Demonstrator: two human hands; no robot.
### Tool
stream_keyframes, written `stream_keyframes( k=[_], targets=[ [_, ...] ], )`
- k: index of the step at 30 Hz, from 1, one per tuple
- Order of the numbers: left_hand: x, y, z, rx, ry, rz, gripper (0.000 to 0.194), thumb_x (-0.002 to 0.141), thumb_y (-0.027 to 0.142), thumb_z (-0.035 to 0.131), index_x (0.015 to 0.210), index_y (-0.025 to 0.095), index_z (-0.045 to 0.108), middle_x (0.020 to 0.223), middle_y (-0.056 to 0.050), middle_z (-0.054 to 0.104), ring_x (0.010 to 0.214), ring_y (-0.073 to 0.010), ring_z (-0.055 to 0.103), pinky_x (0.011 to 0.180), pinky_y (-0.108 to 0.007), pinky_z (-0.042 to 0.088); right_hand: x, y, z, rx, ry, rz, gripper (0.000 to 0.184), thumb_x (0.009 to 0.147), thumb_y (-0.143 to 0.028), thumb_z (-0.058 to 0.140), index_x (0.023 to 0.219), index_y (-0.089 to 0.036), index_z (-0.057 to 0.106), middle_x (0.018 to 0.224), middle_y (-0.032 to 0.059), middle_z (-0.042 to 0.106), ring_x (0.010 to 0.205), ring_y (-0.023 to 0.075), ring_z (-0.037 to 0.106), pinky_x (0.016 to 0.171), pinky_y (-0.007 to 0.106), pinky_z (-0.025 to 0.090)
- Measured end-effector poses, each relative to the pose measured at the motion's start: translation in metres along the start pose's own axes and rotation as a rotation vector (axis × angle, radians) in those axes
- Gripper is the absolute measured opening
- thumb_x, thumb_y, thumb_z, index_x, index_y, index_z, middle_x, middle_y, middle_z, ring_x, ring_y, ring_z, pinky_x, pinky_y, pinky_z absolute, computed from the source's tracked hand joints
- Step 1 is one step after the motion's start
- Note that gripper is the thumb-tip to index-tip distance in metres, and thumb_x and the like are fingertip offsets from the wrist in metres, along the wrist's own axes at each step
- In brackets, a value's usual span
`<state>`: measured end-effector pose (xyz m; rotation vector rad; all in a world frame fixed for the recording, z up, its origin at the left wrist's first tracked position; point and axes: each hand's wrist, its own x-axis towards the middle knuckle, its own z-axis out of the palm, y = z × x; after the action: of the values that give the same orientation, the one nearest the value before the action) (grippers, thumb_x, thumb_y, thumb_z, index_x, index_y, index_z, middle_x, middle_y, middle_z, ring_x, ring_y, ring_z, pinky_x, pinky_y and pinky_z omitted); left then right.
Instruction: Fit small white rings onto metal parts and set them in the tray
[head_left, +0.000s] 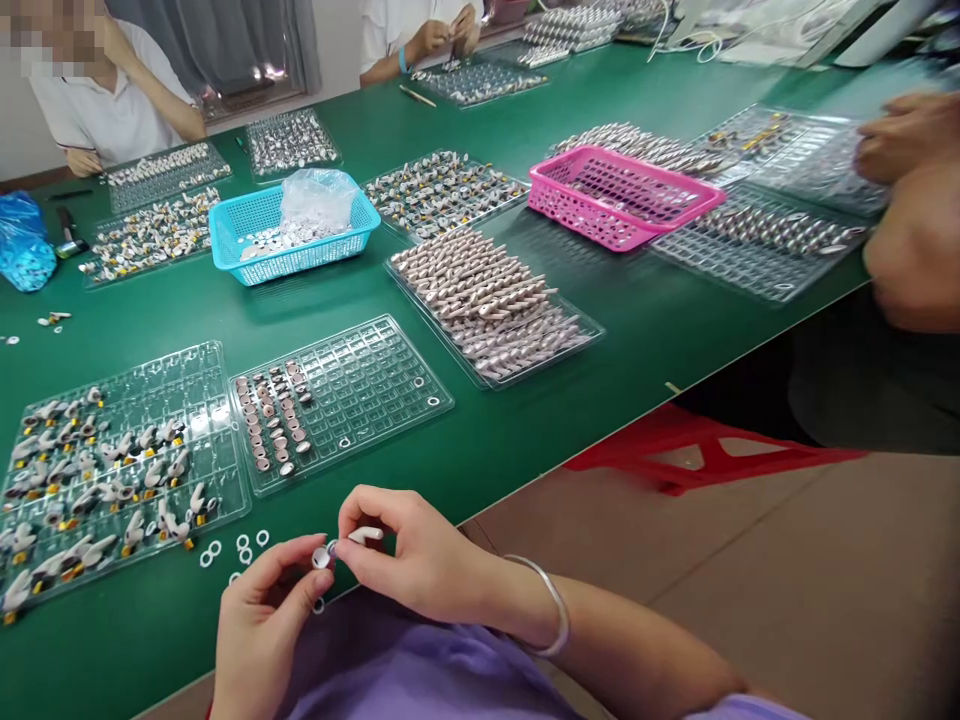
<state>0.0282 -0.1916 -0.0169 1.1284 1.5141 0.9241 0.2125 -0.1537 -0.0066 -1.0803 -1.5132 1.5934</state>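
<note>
My right hand [409,555] pinches a small white earbud-shaped part [366,535] at the near table edge. My left hand [259,620] pinches a tiny round silver cap [322,557] against that part's tip. Several small white rings [241,548] lie on the green table [525,430] just beyond my hands. Left of them a clear tray [112,470] holds several white parts. A second clear tray [337,395] holds silver caps in its left columns.
A clear tray of pinkish stems [491,300], a blue basket [292,230] with a plastic bag and a pink basket [622,195] stand mid-table. More filled trays lie beyond. Other people sit at the far side and at the right [911,215]. A red stool [697,455] stands below.
</note>
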Motion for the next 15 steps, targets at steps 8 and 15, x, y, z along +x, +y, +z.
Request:
stream_keyframes(
  k=[8,15],
  targets=[
    [-0.0022,0.0036,0.0029,0.127,0.009,0.205,0.021,0.072,0.02,0.075,0.088,0.033,0.079,0.081,0.003,0.08,0.071,-0.0151,0.074,0.064,-0.015,0.057,0.0029,0.002,0.0043,-0.094,-0.034,-0.039,0.006,0.077,-0.017,0.059,0.073,-0.016,0.055,0.062,-0.0047,0.05,0.055,0.0075,0.042,0.05,0.017,0.033],
    [-0.0037,0.0024,0.0028,0.203,0.004,0.308,0.025,0.074,0.016,0.073,0.091,0.034,0.078,0.084,0.005,0.079,0.071,-0.0129,0.073,0.065,-0.013,0.056,0.0037,0.0018,0.0041,-0.143,-0.041,-0.055,0.006,0.075,-0.012,0.059,0.072,-0.016,0.055,0.063,-0.0047,0.051,0.055,0.0073,0.043,0.052,0.017,0.034]
  ],
)
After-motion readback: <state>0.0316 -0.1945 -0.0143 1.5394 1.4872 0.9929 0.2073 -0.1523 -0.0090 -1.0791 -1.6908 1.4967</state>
